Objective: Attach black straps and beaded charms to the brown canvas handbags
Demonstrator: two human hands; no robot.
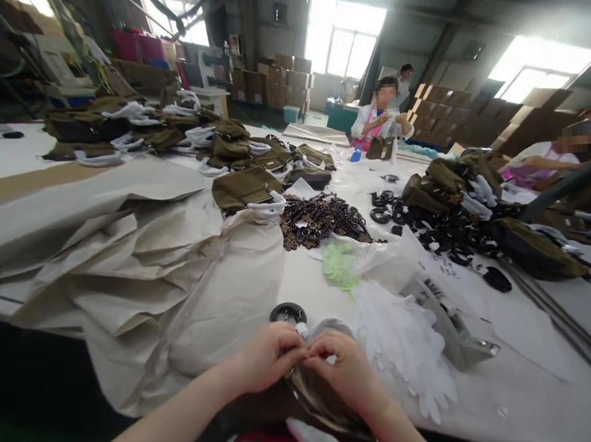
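My left hand (274,356) and my right hand (342,368) meet at the table's near edge, thumbs and fingertips pinched together. What they pinch is small and hidden by the fingers. Beneath them, partly covered by my forearms, is a dark olive bag (319,399) with a shiny surface. Just beyond my left fingers lies a coiled black strap (287,309) with a bit of white wrapping beside it. To the right of my right hand spreads a pile of white glove-shaped sheets (406,347), with pale green ones (339,265) behind.
Crumpled beige paper (178,275) covers the left side. Further off lie a heap of dark chains (320,219), piled olive bags (246,184), and black coiled straps (441,235) with more bags. Two co-workers sit across the table, one person (377,126) handling a bag. Stacked cartons (287,81) stand behind.
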